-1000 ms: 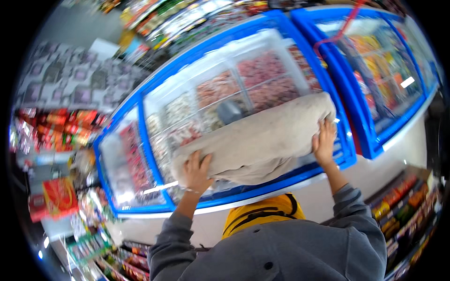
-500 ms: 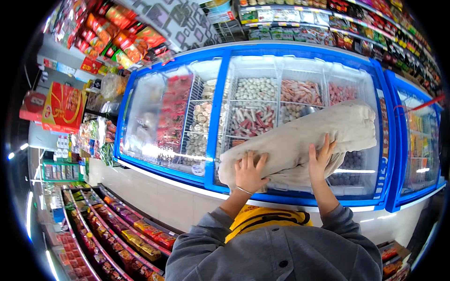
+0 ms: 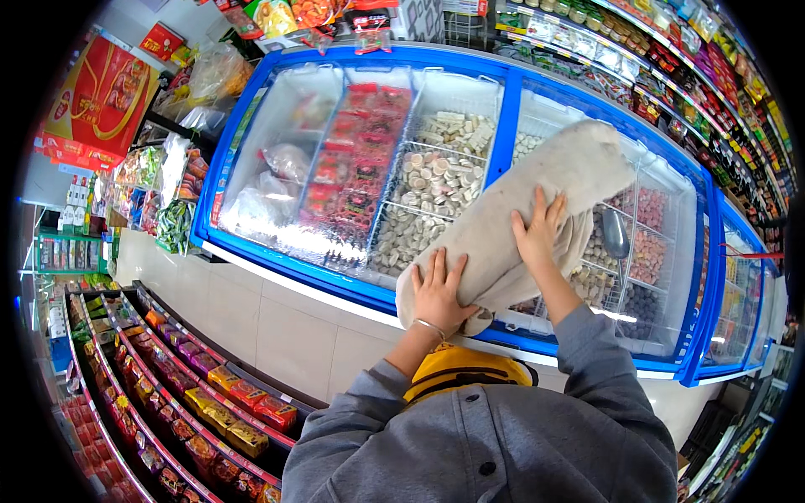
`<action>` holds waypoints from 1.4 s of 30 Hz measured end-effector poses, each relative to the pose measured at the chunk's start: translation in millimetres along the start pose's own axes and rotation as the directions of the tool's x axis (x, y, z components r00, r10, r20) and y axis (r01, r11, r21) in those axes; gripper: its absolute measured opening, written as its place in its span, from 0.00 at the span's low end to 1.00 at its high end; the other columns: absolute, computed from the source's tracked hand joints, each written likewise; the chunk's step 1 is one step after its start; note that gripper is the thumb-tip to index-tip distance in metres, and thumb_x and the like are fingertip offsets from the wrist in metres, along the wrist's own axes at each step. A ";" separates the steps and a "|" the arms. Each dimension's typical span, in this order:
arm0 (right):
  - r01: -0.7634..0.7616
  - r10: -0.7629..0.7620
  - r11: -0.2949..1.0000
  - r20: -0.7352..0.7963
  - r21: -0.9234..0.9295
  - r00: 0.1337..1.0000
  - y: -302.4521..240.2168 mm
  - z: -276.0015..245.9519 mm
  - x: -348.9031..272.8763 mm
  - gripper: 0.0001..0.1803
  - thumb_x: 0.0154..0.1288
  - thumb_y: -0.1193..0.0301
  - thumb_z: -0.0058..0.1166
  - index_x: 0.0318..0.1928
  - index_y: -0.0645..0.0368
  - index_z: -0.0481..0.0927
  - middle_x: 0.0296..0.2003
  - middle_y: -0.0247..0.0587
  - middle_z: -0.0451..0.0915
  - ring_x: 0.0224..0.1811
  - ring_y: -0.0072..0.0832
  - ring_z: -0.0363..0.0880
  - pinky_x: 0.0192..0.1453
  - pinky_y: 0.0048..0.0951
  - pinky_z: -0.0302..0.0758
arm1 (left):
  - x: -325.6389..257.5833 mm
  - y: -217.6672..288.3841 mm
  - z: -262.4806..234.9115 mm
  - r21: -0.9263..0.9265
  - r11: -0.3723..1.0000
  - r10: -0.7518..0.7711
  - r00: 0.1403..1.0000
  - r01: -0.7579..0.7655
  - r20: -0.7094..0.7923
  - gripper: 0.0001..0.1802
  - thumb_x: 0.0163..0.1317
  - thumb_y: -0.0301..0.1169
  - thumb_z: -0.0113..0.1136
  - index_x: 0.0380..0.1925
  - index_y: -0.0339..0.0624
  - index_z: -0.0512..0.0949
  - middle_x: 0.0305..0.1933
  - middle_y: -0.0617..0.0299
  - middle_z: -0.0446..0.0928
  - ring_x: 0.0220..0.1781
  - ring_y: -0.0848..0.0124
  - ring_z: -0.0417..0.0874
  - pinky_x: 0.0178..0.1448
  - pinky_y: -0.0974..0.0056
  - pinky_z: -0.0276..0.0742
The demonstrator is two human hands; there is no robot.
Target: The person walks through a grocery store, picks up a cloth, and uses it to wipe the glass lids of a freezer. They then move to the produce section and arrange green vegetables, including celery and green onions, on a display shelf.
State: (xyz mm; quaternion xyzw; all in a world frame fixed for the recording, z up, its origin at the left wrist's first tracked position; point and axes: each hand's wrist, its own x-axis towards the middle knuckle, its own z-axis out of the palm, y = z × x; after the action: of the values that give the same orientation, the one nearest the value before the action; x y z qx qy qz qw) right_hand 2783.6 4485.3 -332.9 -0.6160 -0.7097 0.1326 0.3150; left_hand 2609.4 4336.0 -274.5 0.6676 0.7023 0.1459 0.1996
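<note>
A thick beige roll of cloth (image 3: 503,197) lies slantwise on the glass top of a blue-framed chest freezer (image 3: 505,117), across its blue middle bar. On the roll's near left end rests my left hand (image 3: 440,300), fingers spread and a thin bracelet at the wrist. My right hand (image 3: 539,230) lies farther along the roll, its fingers also apart and stretched over the cloth. Loose folds hang below the right hand. Under the glass, wire-divided sections hold red packets (image 3: 356,155) and pale frozen pieces (image 3: 429,180). A grey scoop (image 3: 615,235) shows to the roll's right.
Shelves of snack packets (image 3: 214,394) stand behind at lower left. A red carton (image 3: 101,101) is at the far left. Another blue freezer (image 3: 729,293) adjoins on the right, with stocked wall shelves (image 3: 654,75) behind. Hanging packets (image 3: 310,21) come close above the far edge.
Both hands and the cloth roll have moved left along the freezer, and the roll slants more steeply. The scoop is now more exposed. My view has shifted and turned.
</note>
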 end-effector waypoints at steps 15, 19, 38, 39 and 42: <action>0.522 -0.510 0.852 0.294 0.039 0.809 -118.8 80.1 -31.0 0.25 0.62 0.64 0.38 0.60 0.55 0.66 0.65 0.51 0.55 0.68 0.55 0.45 0.67 0.60 0.37 | -32.7 -90.6 -21.2 -0.013 0.989 -0.150 0.972 0.151 -0.179 0.51 0.32 0.45 0.71 0.63 0.61 0.60 0.69 0.49 0.54 0.70 0.48 0.51 0.67 0.36 0.42; 0.526 -0.522 0.849 0.248 0.054 0.816 -175.5 133.4 -21.6 0.25 0.62 0.64 0.37 0.59 0.56 0.67 0.65 0.50 0.55 0.68 0.55 0.46 0.67 0.62 0.35 | -20.2 -163.5 -56.9 0.049 0.973 -0.212 0.955 0.227 -0.210 0.50 0.32 0.45 0.70 0.63 0.63 0.62 0.69 0.48 0.53 0.71 0.48 0.50 0.65 0.33 0.42; 0.694 -0.502 0.718 0.647 -0.059 0.575 -540.4 391.6 25.7 0.36 0.59 0.47 0.47 0.66 0.44 0.59 0.69 0.50 0.44 0.71 0.55 0.35 0.57 0.75 0.46 | 12.1 -585.4 -271.6 0.154 0.975 -0.122 0.964 0.162 -0.238 0.49 0.27 0.47 0.73 0.57 0.53 0.68 0.68 0.44 0.53 0.71 0.48 0.51 0.66 0.35 0.44; 0.685 -0.507 0.728 0.640 -0.042 0.578 -554.4 402.7 28.1 0.35 0.60 0.47 0.46 0.66 0.43 0.59 0.69 0.50 0.43 0.71 0.55 0.35 0.57 0.75 0.46 | 14.5 -600.0 -280.1 0.156 0.973 -0.132 0.963 0.171 -0.234 0.48 0.27 0.47 0.73 0.57 0.52 0.68 0.69 0.44 0.53 0.72 0.48 0.49 0.67 0.36 0.42; 0.661 -0.522 0.750 0.623 0.010 0.583 -589.6 430.3 37.3 0.34 0.61 0.47 0.45 0.66 0.43 0.59 0.69 0.50 0.43 0.71 0.54 0.35 0.56 0.76 0.45 | 22.7 -628.1 -302.8 0.198 0.961 -0.138 0.955 0.194 -0.264 0.48 0.26 0.47 0.72 0.55 0.49 0.69 0.68 0.42 0.54 0.71 0.48 0.51 0.67 0.38 0.42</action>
State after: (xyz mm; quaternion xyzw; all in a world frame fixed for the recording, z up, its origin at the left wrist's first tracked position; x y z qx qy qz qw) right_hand 2053.0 4485.6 -312.3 -0.3000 -0.9454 0.1227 0.0330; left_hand 1912.5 4335.7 -306.7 0.6006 0.7873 0.1314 0.0465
